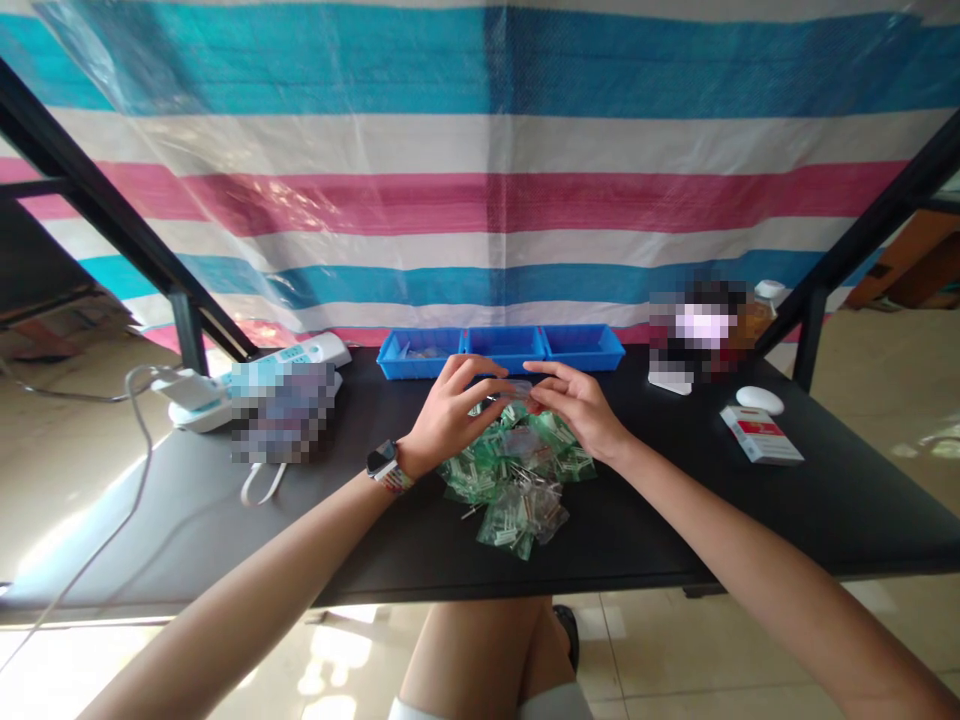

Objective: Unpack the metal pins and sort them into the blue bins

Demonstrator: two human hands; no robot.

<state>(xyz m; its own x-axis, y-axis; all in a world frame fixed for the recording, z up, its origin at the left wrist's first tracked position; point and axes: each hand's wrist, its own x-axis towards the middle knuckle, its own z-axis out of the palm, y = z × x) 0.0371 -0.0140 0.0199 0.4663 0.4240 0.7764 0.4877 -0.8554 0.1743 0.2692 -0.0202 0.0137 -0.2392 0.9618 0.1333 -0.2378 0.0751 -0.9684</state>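
Both hands hold a small clear plastic bag (517,389) between them, above a heap of small bags. My left hand (454,408), with a watch on its wrist, pinches the bag's left side between thumb and fingers. On the other side, my right hand (581,405) grips the bag with thumb and fingertips. What is inside the bag is too small to make out. Below lies the pile of green-tinted and clear bags (506,470) with small thin parts in them. Some loose metal-looking pins show among the bags.
Behind the hands stands a blue three-compartment tray (585,348), with clear bags in its left compartment. A power strip (315,352) and a blurred-out object lie left on the black table (360,545). At right are a small box (761,435) and a white oval object (760,400).
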